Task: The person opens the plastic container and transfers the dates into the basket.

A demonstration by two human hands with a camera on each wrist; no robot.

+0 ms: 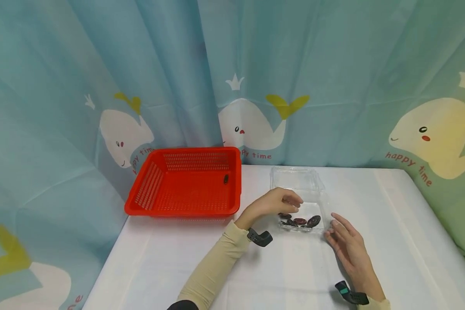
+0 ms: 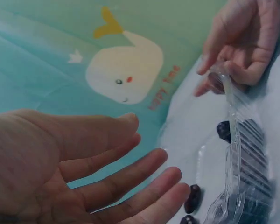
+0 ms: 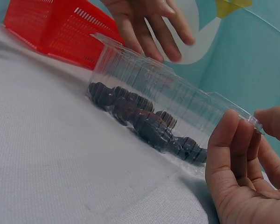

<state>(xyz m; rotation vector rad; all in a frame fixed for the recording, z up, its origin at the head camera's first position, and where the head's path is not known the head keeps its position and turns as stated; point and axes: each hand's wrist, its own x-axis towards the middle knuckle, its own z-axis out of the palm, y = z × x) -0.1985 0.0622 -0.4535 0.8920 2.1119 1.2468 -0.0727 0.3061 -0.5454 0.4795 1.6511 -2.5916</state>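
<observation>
A clear plastic container (image 1: 294, 178) stands open on the white table with several dark, ridged pieces (image 1: 300, 221) in its near end. My left hand (image 1: 294, 200) hovers over the container's left side, fingers relaxed and holding nothing; the left wrist view shows its bare palm (image 2: 154, 156) above the pieces (image 2: 193, 198). My right hand (image 1: 331, 226) lies at the container's near right corner. In the right wrist view its thumb and fingers (image 3: 231, 135) sit either side of the corner tab of the container (image 3: 144, 79), with a small gap showing.
A red slotted basket (image 1: 186, 193) sits at the table's back left, touching the curtain, with one dark piece (image 1: 226, 178) inside. A blue whale-print curtain hangs close behind. The white tablecloth (image 1: 255, 275) ends in edges at left and right.
</observation>
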